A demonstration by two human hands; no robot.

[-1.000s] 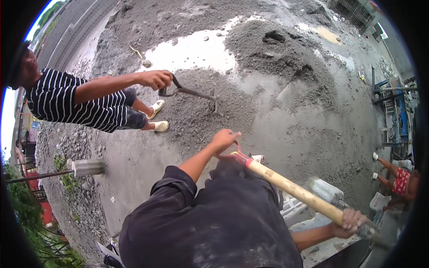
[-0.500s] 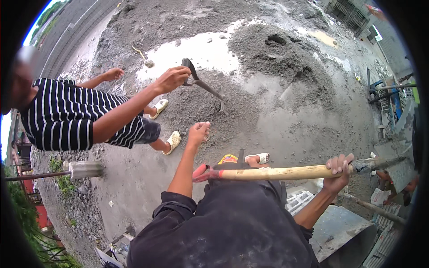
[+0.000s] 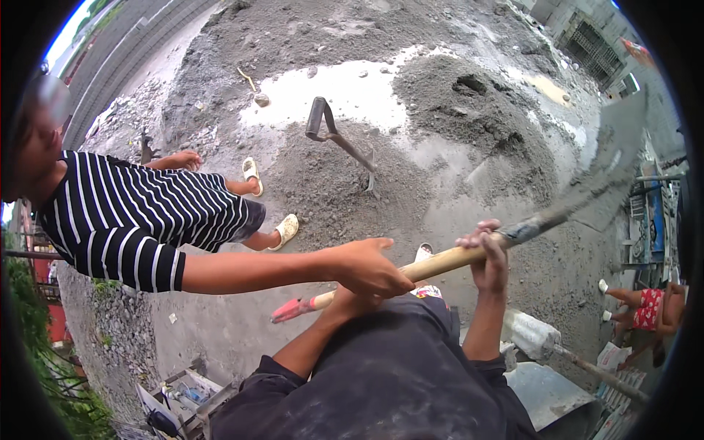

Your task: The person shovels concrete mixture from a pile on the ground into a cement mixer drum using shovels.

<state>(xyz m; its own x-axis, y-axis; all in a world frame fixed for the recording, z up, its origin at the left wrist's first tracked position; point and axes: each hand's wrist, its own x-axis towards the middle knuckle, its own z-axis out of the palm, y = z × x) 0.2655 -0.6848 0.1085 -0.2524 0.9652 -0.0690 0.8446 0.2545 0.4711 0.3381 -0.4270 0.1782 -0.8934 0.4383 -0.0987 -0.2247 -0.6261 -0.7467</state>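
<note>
A shovel (image 3: 447, 258) with a pale wooden shaft slants across my front. Its red handle end is low on the left, and its grey, mortar-smeared blade is raised at the upper right. My right hand (image 3: 490, 262) wraps the shaft close to the blade socket. Nearer the red end, my left hand (image 3: 353, 302) is closed at the shaft, its fingers partly covered by a co-worker's hand (image 3: 372, 268) reaching over from the left onto the same shaft. A second shovel (image 3: 345, 145) stands tilted in a grey mound (image 3: 315, 180), with no hand on its D-shaped handle.
The co-worker in a striped shirt (image 3: 139, 205) stands close on my left. A larger grey heap (image 3: 469, 110) lies ahead beside white powder (image 3: 337, 95). To my right are a metal sheet (image 3: 546, 392), a concrete-ended pole (image 3: 532, 334) and another person in red shorts (image 3: 649, 308).
The co-worker let go of the standing shovel and reached across to the one I hold. My left hand came down to its shaft, while the blade swung upward.
</note>
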